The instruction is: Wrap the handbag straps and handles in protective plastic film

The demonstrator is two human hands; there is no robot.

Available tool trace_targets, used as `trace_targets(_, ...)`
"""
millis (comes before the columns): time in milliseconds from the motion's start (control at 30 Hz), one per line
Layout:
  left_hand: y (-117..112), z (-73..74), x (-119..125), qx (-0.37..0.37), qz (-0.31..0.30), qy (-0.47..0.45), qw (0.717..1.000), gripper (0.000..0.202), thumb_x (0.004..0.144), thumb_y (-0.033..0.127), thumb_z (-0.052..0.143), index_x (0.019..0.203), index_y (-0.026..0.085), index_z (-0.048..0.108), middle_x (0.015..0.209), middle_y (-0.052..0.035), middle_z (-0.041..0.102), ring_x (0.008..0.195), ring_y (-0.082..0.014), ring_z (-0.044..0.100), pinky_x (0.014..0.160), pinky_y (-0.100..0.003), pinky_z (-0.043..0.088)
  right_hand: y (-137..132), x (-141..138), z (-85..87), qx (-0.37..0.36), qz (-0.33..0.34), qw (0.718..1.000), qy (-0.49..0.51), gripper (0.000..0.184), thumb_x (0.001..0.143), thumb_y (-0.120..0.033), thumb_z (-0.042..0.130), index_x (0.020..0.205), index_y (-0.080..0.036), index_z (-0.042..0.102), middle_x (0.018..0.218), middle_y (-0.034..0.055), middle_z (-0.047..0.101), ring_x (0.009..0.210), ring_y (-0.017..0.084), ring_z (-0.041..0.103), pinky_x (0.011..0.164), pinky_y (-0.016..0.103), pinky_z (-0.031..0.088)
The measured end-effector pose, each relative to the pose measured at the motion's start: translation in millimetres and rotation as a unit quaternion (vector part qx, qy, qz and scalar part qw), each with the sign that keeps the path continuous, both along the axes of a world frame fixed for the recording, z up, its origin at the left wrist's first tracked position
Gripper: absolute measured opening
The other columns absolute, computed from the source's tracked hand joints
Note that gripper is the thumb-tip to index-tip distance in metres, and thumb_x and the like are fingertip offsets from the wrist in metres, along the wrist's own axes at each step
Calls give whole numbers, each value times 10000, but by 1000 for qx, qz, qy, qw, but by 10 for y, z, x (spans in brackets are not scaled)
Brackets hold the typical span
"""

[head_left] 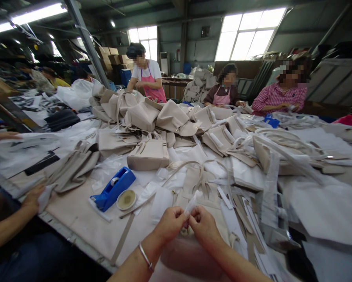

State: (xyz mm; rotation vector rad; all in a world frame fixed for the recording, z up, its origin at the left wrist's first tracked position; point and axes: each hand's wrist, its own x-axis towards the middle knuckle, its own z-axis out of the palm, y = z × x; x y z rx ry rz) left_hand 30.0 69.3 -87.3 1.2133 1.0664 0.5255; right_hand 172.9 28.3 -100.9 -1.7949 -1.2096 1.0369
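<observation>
My left hand and my right hand meet in front of me, fingers pinched together. Between them is a small piece of thin white wrapping, its crumpled end sticking up past the fingertips. Whether it is paper or foam I cannot tell. Just beyond and below lies a beige handbag, its straps looping away from me; my hands hide part of it. To the left stand a blue tape dispenser and a small round dish.
Beige bags are heaped across the table's middle. White sheets and strips lie at right, near a clear tape holder. A co-worker's hand is at the left edge. Several people sit or stand beyond the pile.
</observation>
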Motion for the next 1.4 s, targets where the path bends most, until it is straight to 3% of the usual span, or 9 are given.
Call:
trace_targets(133,5,-58,23,-4,26,13,1000,386,825,508,551,716,142,605,594,5,570,571,-134,512,577,-251,373,23,1,12,-24,14,1000,-3,283,816,-424,555,659,-189,546,576,14,598,553,174,569,526,268,367)
trace_targets(433,45,-6,64,17,30,15,999,460,863,592,468,677,174,519,561,42,455,562,-126,415,564,-253,326,62,23,109,94,100,984,114,179,851,-229,523,685,-178,570,676,15,653,654,153,594,637,247,428)
trace_targets(533,47,23,100,16,29,59,998,502,846,623,450,705,158,575,535,42,441,541,-128,399,548,-256,303,-27,274,178,102,141,982,71,209,878,-219,496,717,-179,622,718,15,668,692,150,600,674,245,432)
trace_targets(767,64,94,131,44,-3,140,989,630,814,713,406,774,136,655,566,-10,570,539,-157,502,551,-263,346,-635,1239,88,-27,-28,984,-176,355,930,-436,427,940,-193,686,719,50,688,729,221,637,705,320,437)
trace_targets(900,134,95,143,142,-95,285,943,551,931,534,307,675,165,625,648,-85,662,667,-217,631,676,-310,441,-935,1227,-47,-45,51,989,-132,394,904,-447,479,1158,-227,685,1082,95,721,1050,259,632,926,359,434)
trace_targets(1000,128,98,146,298,-61,382,873,369,912,389,407,853,143,675,899,-167,702,923,-300,638,858,-416,440,-974,1039,-12,-22,56,990,-125,277,871,-372,514,923,-212,734,980,81,719,946,239,644,873,339,456)
trace_targets(1100,28,153,208,437,-21,329,837,345,886,348,472,1095,142,652,1158,-177,653,1147,-327,547,1000,-464,381,-924,897,55,12,-1,997,-73,209,832,-289,526,854,-194,710,872,59,711,842,216,649,776,306,481)
trace_targets(1267,-180,280,499,190,-169,130,958,428,937,482,400,794,167,651,752,-45,643,728,-191,581,679,-297,442,-830,704,107,73,-32,996,31,210,848,-276,511,924,-190,688,850,47,714,798,207,659,722,282,504)
trace_targets(1400,-254,272,719,-2,-126,-29,992,437,864,561,507,775,149,621,722,-14,599,675,-148,526,629,-261,407,-800,532,195,145,31,989,4,230,814,-163,503,953,-197,683,913,56,701,852,203,648,777,288,510)
